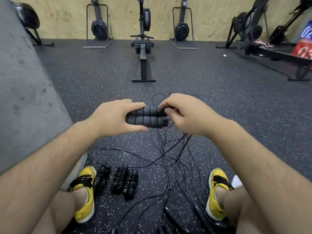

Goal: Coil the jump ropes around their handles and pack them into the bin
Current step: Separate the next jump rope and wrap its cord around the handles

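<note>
Above the speckled floor (219, 98), between my yellow shoes (86, 191), my left hand (114, 117) grips two black handles (146, 117) side by side, my right hand (184, 114) pinching their far end, loose rope (168, 157) trailing below, coiled ropes (118, 181) beside my left shoe.

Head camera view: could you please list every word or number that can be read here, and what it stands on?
"0" plus a digit cut off by the frame edge, perhaps 2: white, on the blue object at far right.
"0" plus a cut-off digit, perhaps 3: white, on the red object below it.
Held handles: no print visible.
Rowing machines: nothing readable.
</note>
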Tool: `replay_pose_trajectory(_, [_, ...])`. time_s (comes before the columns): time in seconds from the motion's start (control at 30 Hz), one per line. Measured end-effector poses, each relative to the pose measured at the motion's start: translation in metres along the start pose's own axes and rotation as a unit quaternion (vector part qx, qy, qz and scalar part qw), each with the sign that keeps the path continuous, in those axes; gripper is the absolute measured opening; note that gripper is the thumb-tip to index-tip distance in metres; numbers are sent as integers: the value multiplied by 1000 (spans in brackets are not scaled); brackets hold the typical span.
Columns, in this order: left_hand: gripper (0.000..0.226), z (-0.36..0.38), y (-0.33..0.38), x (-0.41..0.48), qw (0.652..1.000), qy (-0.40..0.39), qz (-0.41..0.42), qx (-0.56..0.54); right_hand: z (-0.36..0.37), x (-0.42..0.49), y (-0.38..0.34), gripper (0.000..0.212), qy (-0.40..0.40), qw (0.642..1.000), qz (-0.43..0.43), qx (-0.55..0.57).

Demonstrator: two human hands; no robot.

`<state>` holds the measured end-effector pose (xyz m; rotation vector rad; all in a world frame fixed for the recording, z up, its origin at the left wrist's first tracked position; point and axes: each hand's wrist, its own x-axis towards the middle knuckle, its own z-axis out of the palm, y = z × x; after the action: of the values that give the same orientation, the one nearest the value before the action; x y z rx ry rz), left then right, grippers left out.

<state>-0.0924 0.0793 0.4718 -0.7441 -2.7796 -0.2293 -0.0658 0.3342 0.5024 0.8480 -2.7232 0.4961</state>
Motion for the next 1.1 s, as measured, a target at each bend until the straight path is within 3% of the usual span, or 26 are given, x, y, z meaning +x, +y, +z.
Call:
replay_pose_trajectory(0.17, [68, -1, 6, -3, 991, -9, 66, -118, 2, 9, 28, 13, 40, 990, 41, 130])
replay_pose_trajectory(0.37, [62, -12, 23, -4, 969, 60, 26, -240, 43, 20, 19, 19, -8, 970, 119, 212])
replay_pose_trajectory(0.43, [63, -11, 25, 0, 967, 90, 7, -238, 62, 23, 4, 29, -45, 969, 145, 194])
replay_pose_trajectory(0.53, [60, -10, 16, 11, 979, 145, -41, -141, 78, 18, -13, 22, -68, 953, 168, 244])
replay_pose_trajectory(0.67, [61, -2, -13, 21, 988, 131, -79, 28, 71, 5, -25, 29, -110, 963, 174, 173])
replay_pose_trajectory(0.87, [58, 14, -14, 20, 990, 89, -68, 82, 27, -6, -25, 21, -104, 989, 104, -2])
replay_pose_trajectory(1.03, [55, 7, -9, 13, 992, 76, -15, 103, 3, 2, -14, 20, -22, 993, 28, -117])
replay_pose_trajectory(1.1, [56, 1, -6, 11, 995, 49, 27, 77, -4, 11, -2, 20, 18, 995, 20, -97])
